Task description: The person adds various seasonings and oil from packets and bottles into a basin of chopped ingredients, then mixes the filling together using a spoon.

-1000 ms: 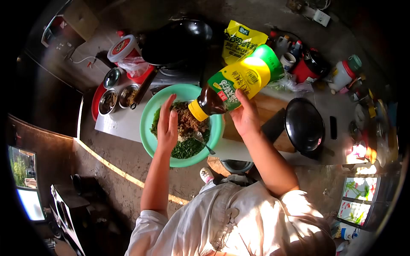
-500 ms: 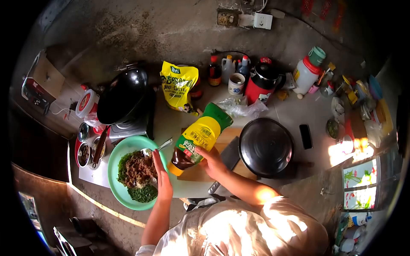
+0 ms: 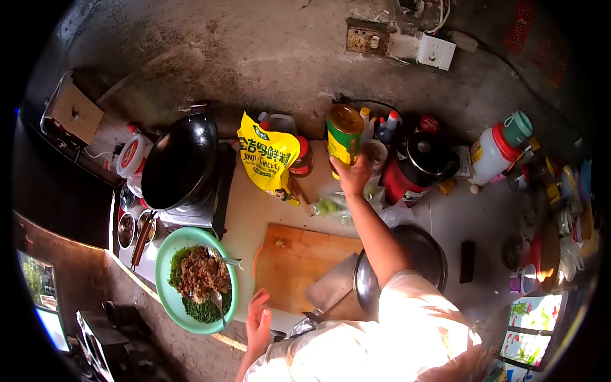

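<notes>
Right hand (image 3: 352, 175): seen from the head camera, stretched far over the counter (image 3: 245, 204), its fingers wrapped around the lower part of a bottle.
Bottle (image 3: 344, 137): green and yellow, at the back of the counter in the right hand, brown round end uppermost; whether it rests on the counter or hangs just above, I cannot tell.
Around the bottle: small bottles (image 3: 386, 129) just behind, a mug (image 3: 375, 153) beside it, and a red and black kettle (image 3: 407, 172) to the right.
Left hand (image 3: 257, 323): holding nothing, fingers loosely apart, near the front edge of the cutting board and to the right of the bowl, touching neither.
Bowl (image 3: 165, 299): pale green, with brown mince (image 3: 207, 277) and chopped greens (image 3: 205, 310); two spoons lean in it.
Cutting board (image 3: 293, 261): wooden, with a cleaver (image 3: 332, 282) across its right part.
Pan lid (image 3: 426, 251): dark, round, partly covered by the right arm.
Yellow bag (image 3: 267, 156): upright, left of the bottle, well apart from the left hand.
Wok (image 3: 181, 162): black, tilted, over the stove (image 3: 197, 216).
Phone (image 3: 467, 261): dark, lying right of the pan lid.
</notes>
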{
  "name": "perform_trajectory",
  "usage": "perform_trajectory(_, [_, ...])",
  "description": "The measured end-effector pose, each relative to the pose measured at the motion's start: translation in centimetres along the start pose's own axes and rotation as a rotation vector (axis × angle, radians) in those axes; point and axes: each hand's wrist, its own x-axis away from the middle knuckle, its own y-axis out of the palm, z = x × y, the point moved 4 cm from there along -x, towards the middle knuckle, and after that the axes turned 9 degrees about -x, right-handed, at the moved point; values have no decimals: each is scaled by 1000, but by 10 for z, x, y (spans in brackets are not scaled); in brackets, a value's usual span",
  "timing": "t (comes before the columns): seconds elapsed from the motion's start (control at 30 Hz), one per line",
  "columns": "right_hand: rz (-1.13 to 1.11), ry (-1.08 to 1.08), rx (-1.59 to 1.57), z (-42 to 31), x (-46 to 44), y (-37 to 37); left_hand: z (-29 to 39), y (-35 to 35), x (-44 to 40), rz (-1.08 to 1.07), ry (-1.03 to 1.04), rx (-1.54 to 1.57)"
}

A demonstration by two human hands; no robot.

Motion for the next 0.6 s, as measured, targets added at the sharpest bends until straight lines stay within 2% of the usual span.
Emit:
perform_trajectory(0.07, [-63,169,176,30,3,29,3,17,-10,-15,-21,19])
perform_trajectory(0.1, [-40,171,145,41,5,42,4,26,-15,-52,-29,4])
perform_trajectory(0.17, [-74,205,-185,59,8,65,2,35,-24,-92,-43,-17])
perform_trajectory(0.23, [-124,215,-94,70,7,78,-3,38,-30,-117,-48,-95])
perform_trajectory(0.3, [-174,135,-266,73,2,88,-4,38,-36,-107,-40,-129])
perform_trajectory(0.43, [-189,33,-112,94,-3,114,-10,42,-43,-91,-99,-141])
perform_trajectory(0.47, [-177,24,-97,96,-2,116,-12,45,-43,-93,-122,-124])
perform_trajectory(0.57, [-47,212,-113,119,12,130,-12,49,-46,-118,-113,-121])
perform_trajectory(0.6, [-44,214,-115,115,12,129,-12,50,-48,-119,-111,-124])
